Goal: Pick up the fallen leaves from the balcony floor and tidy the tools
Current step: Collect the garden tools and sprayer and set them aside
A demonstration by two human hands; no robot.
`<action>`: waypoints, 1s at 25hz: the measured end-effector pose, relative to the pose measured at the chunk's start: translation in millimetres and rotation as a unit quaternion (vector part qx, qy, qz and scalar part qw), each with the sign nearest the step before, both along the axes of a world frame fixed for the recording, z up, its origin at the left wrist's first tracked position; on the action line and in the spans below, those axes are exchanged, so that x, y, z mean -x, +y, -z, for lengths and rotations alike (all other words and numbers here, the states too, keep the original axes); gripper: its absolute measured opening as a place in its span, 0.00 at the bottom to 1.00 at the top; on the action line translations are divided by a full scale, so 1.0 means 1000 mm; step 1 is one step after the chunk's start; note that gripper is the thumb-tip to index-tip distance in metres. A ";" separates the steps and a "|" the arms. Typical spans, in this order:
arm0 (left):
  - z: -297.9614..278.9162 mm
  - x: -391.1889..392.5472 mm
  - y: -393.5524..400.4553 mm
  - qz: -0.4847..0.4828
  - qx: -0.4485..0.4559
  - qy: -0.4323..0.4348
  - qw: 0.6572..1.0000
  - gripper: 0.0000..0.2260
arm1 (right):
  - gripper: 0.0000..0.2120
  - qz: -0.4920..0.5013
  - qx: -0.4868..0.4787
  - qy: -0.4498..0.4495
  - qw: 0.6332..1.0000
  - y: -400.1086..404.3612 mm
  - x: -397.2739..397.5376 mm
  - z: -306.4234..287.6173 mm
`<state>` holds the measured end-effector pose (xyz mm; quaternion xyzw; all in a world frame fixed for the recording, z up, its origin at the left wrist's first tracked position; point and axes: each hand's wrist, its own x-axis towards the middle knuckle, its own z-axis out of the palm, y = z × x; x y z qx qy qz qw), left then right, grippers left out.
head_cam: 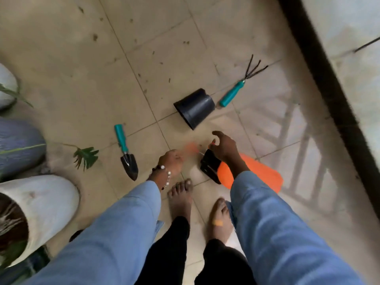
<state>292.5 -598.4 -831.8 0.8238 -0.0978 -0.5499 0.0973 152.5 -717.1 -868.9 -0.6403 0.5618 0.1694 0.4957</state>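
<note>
Orange sprayer bottle point(257, 173) hung under the right hand point(223, 148), grip unclear, left hand point(171, 161) clenched on something blurred, so both could've dropped beside the leaf point(86, 157) and trowel point(126, 155) on the floor point(82, 58).

Soft, even daylight, moderately dim; no glare on the floor tiles point(164, 38). Light enters from the right: faint railing shadow point(298, 145) falls in pale bars across the tiles there. Overall softness, fine detail smeared. Motion blur strongest at the left hand point(171, 161), where an orange smear trails off the fingers. Wide-angle bending at the edges: the dark rail point(329, 83) curves, the white pots point(47, 202) on the left stretch and blur.
</note>
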 end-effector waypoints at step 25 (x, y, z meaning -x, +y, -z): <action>-0.472 0.137 -0.033 0.621 0.157 0.007 0.768 0.29 | 0.14 0.602 0.094 -0.293 0.737 0.147 0.180 -0.508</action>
